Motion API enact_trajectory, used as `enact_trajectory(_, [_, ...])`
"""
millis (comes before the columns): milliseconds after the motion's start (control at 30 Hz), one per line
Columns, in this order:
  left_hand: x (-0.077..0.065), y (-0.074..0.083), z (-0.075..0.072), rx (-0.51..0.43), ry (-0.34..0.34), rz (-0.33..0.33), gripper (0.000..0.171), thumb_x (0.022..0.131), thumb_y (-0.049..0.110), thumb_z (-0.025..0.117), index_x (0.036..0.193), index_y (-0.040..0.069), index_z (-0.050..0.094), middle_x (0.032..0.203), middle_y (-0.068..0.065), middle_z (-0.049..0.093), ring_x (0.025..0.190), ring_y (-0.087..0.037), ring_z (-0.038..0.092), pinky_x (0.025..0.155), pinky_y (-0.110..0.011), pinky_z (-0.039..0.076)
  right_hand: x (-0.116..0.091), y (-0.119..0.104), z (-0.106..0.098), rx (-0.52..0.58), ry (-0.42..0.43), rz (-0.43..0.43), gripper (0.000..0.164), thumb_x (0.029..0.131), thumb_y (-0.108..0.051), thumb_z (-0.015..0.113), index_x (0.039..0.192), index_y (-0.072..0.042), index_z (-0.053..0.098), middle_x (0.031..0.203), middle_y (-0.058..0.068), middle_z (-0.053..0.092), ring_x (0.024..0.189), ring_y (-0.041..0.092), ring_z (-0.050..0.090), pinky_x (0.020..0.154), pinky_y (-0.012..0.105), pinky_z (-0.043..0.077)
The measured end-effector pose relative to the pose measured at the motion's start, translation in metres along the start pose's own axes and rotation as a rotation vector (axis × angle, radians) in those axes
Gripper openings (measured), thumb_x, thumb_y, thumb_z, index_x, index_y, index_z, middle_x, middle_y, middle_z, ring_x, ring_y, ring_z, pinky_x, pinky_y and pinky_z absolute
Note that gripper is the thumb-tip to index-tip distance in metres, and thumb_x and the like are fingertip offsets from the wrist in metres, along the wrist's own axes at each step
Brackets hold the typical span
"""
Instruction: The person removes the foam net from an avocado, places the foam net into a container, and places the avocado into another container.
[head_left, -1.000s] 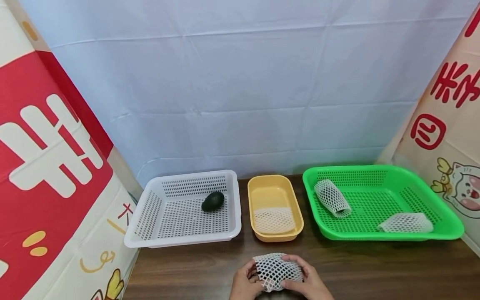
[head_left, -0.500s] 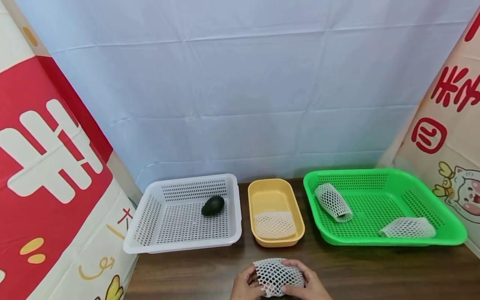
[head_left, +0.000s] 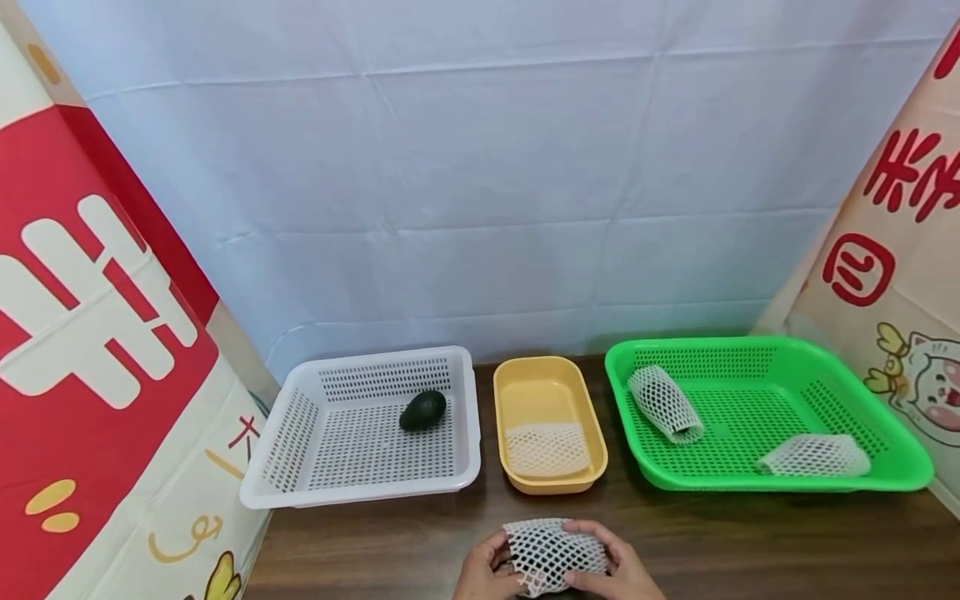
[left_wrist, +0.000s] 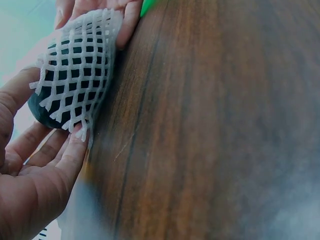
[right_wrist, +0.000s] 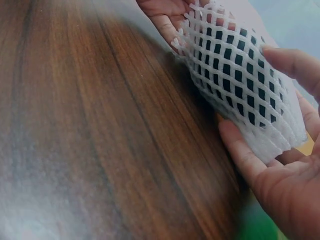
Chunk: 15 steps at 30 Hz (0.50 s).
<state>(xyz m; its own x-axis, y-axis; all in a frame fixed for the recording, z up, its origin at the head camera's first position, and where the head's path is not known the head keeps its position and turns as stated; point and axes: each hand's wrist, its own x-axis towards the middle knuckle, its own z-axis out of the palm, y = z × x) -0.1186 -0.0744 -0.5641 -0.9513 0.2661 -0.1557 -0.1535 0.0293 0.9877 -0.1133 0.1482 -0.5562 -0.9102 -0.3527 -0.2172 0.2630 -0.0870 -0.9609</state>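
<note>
A white foam net sleeve [head_left: 553,554] surrounds a dark green avocado [left_wrist: 44,112], whose rounded end pokes out of the sleeve's frayed left opening. My left hand [head_left: 489,570] grips that end, thumb on one side and fingers on the other; the left wrist view shows fingertips at the net's edge. Around the other end, my right hand [head_left: 611,562] holds the sleeve between thumb and fingers. In the right wrist view, the net [right_wrist: 235,75] stretches over the dark fruit and narrows to a closed-up tail near the right palm.
The white basket [head_left: 258,492] at left holds one bare avocado [head_left: 423,411]. A yellow tray [head_left: 551,487] in the middle contains flat foam nets [head_left: 547,450]. To the right, a green basket [head_left: 750,483] holds two netted items [head_left: 665,404]. All stand on a brown wooden table [head_left: 360,550].
Both hands keep hold of the netted avocado near the table's front, with only slight finger shifts. The head view has tilted slightly, so the baskets appear a little lower.
</note>
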Motion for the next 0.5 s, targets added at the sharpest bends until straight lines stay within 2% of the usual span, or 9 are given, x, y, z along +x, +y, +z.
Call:
enact_trajectory(100, [-0.0013, 0.0014, 0.0000, 0.011, 0.000, -0.013, 0.056, 0.061, -0.009, 0.061, 0.114, -0.017, 0.048, 0.106, -0.019, 0.056, 0.096, -0.028, 0.054, 0.078, -0.034, 0.047, -0.0025, -0.0025, -0.0008, 0.038, 0.023, 0.033, 0.054, 0.081, -0.011, 0.065, 0.128, -0.001, 0.042, 0.119, 0.016, 0.045, 0.098, 0.025, 0.053, 0.077, 0.036, 0.048])
enact_trajectory(233, [-0.0010, 0.0050, 0.0000, 0.035, 0.005, -0.067, 0.058, 0.061, -0.008, 0.060, 0.117, -0.017, 0.046, 0.110, -0.023, 0.054, 0.098, -0.031, 0.053, 0.079, -0.040, 0.046, -0.0068, -0.0049, -0.0044, 0.144, 0.039, 0.074, 0.053, 0.083, -0.010, 0.063, 0.128, 0.001, 0.039, 0.112, 0.015, 0.049, 0.096, 0.028, 0.055, 0.077, 0.043, 0.047])
enact_trajectory(300, [-0.0002, 0.0058, 0.0000, 0.045, 0.005, -0.090, 0.059, 0.061, -0.008, 0.060, 0.117, -0.016, 0.046, 0.110, -0.022, 0.054, 0.099, -0.031, 0.053, 0.080, -0.041, 0.046, -0.0084, -0.0058, -0.0059, 0.163, 0.055, 0.071, 0.053, 0.082, -0.009, 0.063, 0.128, 0.002, 0.038, 0.111, 0.016, 0.051, 0.095, 0.030, 0.055, 0.077, 0.045, 0.047])
enact_trajectory(500, [-0.0005, 0.0072, 0.0011, 0.077, 0.050, -0.095, 0.060, 0.059, -0.008, 0.062, 0.117, -0.016, 0.047, 0.107, -0.016, 0.055, 0.095, -0.026, 0.054, 0.077, -0.037, 0.048, -0.0077, -0.0042, -0.0066, 0.175, 0.143, 0.065, 0.050, 0.078, -0.007, 0.067, 0.120, 0.004, 0.040, 0.105, 0.017, 0.054, 0.091, 0.031, 0.057, 0.073, 0.047, 0.048])
